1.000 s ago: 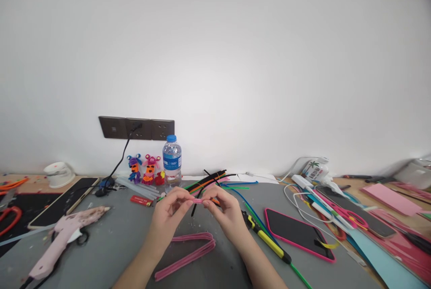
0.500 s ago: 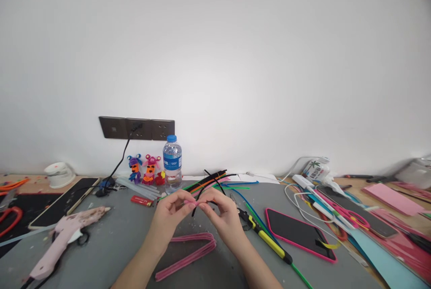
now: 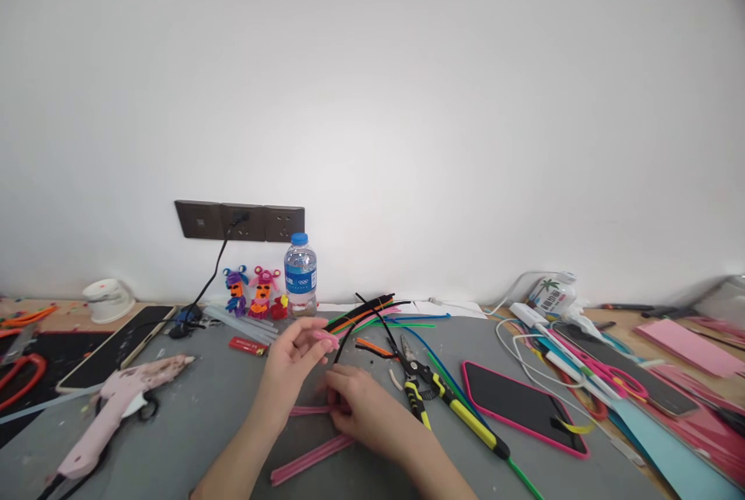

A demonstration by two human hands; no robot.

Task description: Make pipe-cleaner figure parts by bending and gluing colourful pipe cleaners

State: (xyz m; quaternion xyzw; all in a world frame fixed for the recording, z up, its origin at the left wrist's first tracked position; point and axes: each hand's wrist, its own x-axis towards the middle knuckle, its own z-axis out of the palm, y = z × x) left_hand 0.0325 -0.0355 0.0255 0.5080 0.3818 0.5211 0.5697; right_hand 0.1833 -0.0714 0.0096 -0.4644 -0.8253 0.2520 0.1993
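Observation:
My left hand (image 3: 295,352) is closed, pinching a small coiled piece of pink pipe cleaner (image 3: 327,339) between thumb and fingers above the grey mat. Lower down and to its right, my right hand (image 3: 364,411) has its fingers curled over the bent end of a bundle of pink pipe cleaners (image 3: 314,460) lying on the mat. Its fingertips are partly hidden, so I cannot make out what they grip. Just beyond my hands lies a bunch of black, orange, pink and green pipe cleaners (image 3: 361,315). Yellow-and-black pliers (image 3: 420,380) rest beside my right hand.
A pink glue gun (image 3: 116,414) lies on the left, near a water bottle (image 3: 300,279) and two small pipe-cleaner figures (image 3: 265,292). To the right are a pink-cased phone (image 3: 524,407), white cables, pink scissors (image 3: 617,380) and coloured sheets (image 3: 690,346).
My right hand has left the pink piece and moved down onto the pink bundle, uncovering the pliers. The piece stays in my left hand, which has shifted little.

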